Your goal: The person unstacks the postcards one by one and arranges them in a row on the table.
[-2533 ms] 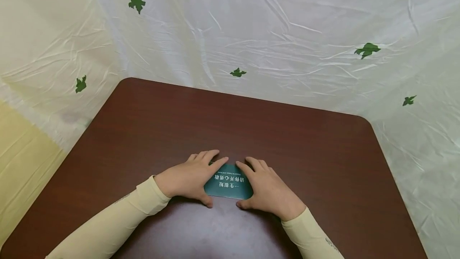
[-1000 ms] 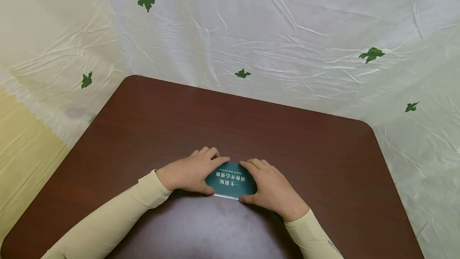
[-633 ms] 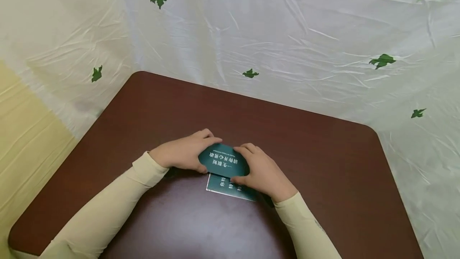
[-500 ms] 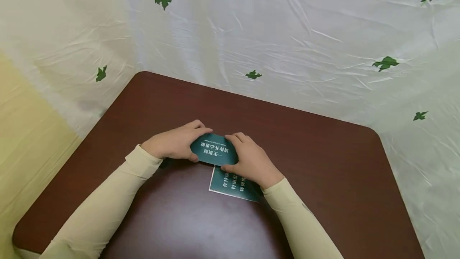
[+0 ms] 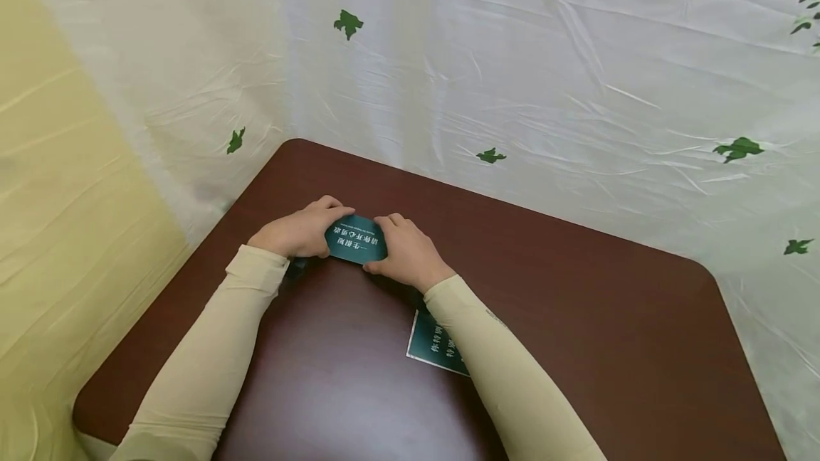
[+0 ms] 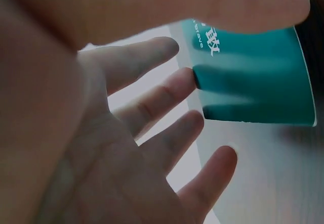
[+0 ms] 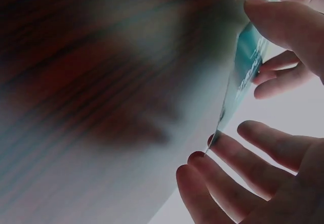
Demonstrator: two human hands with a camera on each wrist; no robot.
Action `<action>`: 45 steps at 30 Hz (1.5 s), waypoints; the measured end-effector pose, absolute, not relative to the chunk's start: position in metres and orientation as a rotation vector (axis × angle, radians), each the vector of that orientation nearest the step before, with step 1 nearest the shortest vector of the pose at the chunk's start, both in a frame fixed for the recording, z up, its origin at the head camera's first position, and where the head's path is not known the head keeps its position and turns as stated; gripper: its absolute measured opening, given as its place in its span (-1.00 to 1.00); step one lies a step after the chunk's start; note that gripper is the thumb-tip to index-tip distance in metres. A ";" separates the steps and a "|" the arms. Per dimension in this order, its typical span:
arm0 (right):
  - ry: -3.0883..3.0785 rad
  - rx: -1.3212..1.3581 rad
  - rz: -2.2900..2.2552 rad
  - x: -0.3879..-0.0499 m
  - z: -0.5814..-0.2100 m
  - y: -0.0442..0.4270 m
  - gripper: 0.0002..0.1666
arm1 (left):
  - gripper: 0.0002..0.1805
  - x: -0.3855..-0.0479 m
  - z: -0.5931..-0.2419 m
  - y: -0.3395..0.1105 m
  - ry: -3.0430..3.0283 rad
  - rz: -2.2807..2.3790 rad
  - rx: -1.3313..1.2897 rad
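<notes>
Teal card (image 5: 354,239): located between left hand (image 5: 297,230) and right hand (image 5: 406,251), printed face upward, white characters visible in the gap between the two sets of fingers. Left hand: gripping one end, thumb at the near long edge, fingertips at the far long edge. Right hand: matching arrangement at the opposite end, thumb at the near long edge, fingertips at the far. Finger spread, each hand: about equal to the short width of the card; palms apart from its surface. Long axis: from left fingers to right fingers, crosswise to the person. Short axis: from thumb to fingertips of each hand. Nearer hand: neither, with contact at both ends. Governing relation for further handling, by judgement: alignment of the long axis with the line between the two hands, for equal support at each end; with uneven pressure, likely bowing or slipping. Height: apparently clear of the tabletop (image 5: 576,319), judging by the right wrist view; exact tilt not readable. Second card (image 5: 432,340): flat on the tabletop, on the person's side of the right fingers and well apart from them, partly hidden by the right sleeve (image 5: 512,375); nearer to the right hand than to the left.
</notes>
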State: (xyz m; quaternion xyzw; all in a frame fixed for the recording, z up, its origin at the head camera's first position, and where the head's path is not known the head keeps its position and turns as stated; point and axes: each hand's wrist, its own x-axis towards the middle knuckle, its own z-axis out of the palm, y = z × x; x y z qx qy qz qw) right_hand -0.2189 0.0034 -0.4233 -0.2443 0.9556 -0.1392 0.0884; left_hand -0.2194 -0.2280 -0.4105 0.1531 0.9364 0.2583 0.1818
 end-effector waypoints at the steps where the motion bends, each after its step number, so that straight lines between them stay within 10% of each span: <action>1: 2.846 -0.726 -0.412 -0.221 -0.425 0.001 0.08 | -0.02 -0.221 -0.412 -0.229 2.653 0.721 0.426; 24: 2.819 -0.704 -0.402 -0.228 -0.433 -0.002 0.12 | 0.15 -0.224 -0.423 -0.236 2.695 0.717 0.372; 40: 2.997 -0.579 -0.499 -0.126 -0.414 0.122 0.01 | 0.00 -0.170 -0.413 -0.116 2.577 0.525 1.000; 45: 2.952 -0.530 -0.476 -0.092 -0.423 0.158 0.26 | 0.12 -0.142 -0.418 -0.093 2.518 0.526 1.122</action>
